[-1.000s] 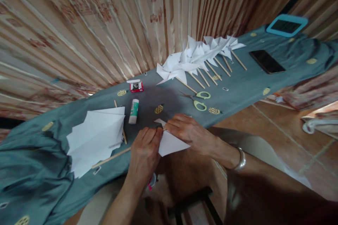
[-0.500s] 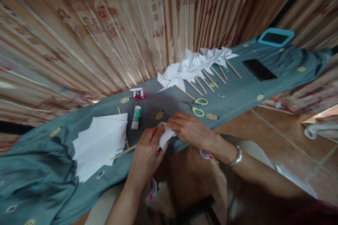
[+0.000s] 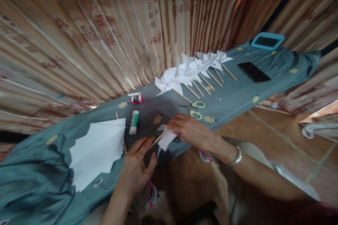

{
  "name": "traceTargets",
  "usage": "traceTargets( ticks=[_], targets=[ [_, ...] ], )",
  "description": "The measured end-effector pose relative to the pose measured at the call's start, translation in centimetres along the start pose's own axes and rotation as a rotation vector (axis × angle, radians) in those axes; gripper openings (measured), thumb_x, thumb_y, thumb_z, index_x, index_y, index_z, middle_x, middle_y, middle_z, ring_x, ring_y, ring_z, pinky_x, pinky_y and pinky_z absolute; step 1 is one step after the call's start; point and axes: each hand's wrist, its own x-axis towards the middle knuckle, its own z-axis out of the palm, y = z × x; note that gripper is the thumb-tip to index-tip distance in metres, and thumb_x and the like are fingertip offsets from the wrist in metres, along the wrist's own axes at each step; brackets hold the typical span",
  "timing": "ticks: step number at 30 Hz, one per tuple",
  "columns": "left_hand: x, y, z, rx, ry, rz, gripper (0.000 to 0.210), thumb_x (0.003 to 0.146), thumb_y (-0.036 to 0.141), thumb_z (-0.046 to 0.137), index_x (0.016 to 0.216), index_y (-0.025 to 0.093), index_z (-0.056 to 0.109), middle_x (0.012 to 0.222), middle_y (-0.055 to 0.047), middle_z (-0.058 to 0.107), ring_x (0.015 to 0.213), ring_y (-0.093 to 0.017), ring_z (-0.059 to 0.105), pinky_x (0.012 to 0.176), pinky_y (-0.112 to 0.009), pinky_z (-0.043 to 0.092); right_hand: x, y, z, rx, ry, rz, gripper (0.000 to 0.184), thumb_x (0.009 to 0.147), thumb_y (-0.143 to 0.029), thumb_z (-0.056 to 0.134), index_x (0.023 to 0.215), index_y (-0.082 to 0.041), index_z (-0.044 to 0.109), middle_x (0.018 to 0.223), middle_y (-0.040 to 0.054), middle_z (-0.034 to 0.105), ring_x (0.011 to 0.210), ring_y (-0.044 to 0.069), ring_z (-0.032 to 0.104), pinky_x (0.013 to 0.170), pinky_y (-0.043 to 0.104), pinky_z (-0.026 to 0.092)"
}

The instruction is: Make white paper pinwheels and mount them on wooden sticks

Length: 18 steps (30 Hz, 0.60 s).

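My right hand [image 3: 191, 130], with a bracelet at the wrist, grips a white paper pinwheel [image 3: 167, 141] near the table's front edge. A thin wooden stick [image 3: 157, 140] runs from the pinwheel down to the left, its lower end beside or under my left fingers. My left hand [image 3: 136, 167] is open there, thumb and fingers apart, just left of the paper. What lies under my right fingertips is hidden. Close by, left of the pinwheel, a glue stick [image 3: 134, 122] lies on the cloth. Scissors [image 3: 194, 109] with pale green handles lie beyond my right hand.
White paper sheets [image 3: 97, 151] are stacked at left, a wooden stick [image 3: 116, 116] partly beside them. Behind stand a small red box [image 3: 136, 98] and a row of paper pinwheels [image 3: 171, 79] on sticks. A phone [image 3: 254, 72] and blue-framed clock [image 3: 268, 41] are at right; a curtain [image 3: 118, 42] hangs behind.
My left hand has come off the paper, moving left and down, and its fingers have spread. The stick now shows between my hands. My right hand still grips the pinwheel.
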Motion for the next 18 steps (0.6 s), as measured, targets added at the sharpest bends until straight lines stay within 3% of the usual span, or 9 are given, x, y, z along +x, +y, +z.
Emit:
traceTargets(
  ticks=[8, 18],
  targets=[
    [-0.07, -0.77, 0.63, -0.062, 0.065, -0.021, 0.026, 0.093, 0.022, 0.046, 0.097, 0.014, 0.07, 0.088, -0.008, 0.071, 0.081, -0.017, 0.07, 0.076, -0.027, 0.058, 0.12, 0.04, 0.31, -0.018, 0.039, -0.013, 0.015, 0.094, -0.016, 0.051, 0.1, -0.012, 0.064, 0.097, 0.0087, 0.067, 0.095, 0.021, 0.057, 0.087, 0.036, 0.048],
    [-0.17, -0.92, 0.63, -0.09, 0.071, -0.053, 0.026, 0.093, 0.023, 0.046, 0.096, 0.013, 0.07, 0.088, -0.009, 0.071, 0.08, -0.016, 0.07, 0.075, -0.026, 0.057, 0.17, 0.13, 0.09, -0.022, 0.097, -0.02, 0.027, 0.087, -0.02, 0.064, 0.112, -0.009, 0.06, 0.108, 0.0132, 0.068, 0.101, 0.023, 0.06, 0.091, 0.039, 0.049]
  ],
)
